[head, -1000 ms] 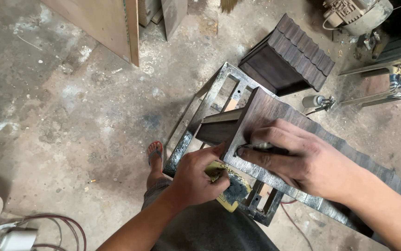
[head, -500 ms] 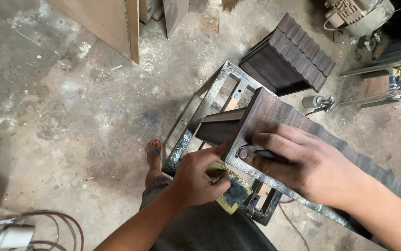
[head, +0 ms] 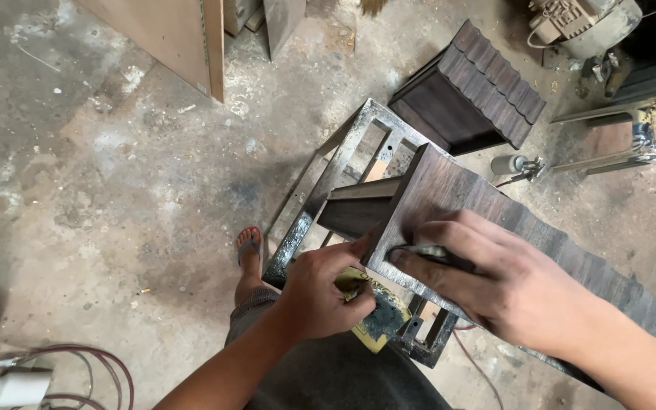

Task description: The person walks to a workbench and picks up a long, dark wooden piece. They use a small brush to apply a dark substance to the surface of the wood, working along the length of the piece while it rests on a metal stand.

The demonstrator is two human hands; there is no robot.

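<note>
Dark wooden piece (head: 449, 190): one under two hands, second (head: 472, 87) beyond.

Two hands: left hand (head: 320, 292), right hand (head: 499, 285). Two dark wood pieces: one panel (head: 449, 193), one scalloped box (head: 472, 87). One metal frame (head: 328, 182). One foot (head: 249, 254). One motor (head: 578, 23).

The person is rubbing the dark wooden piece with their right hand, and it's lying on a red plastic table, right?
Not quite. The right hand does press on the dark wooden piece, but the piece rests on a grey metal frame stand, not a red plastic table. The head view shows this. The left hand steadies the piece's near edge.
</note>
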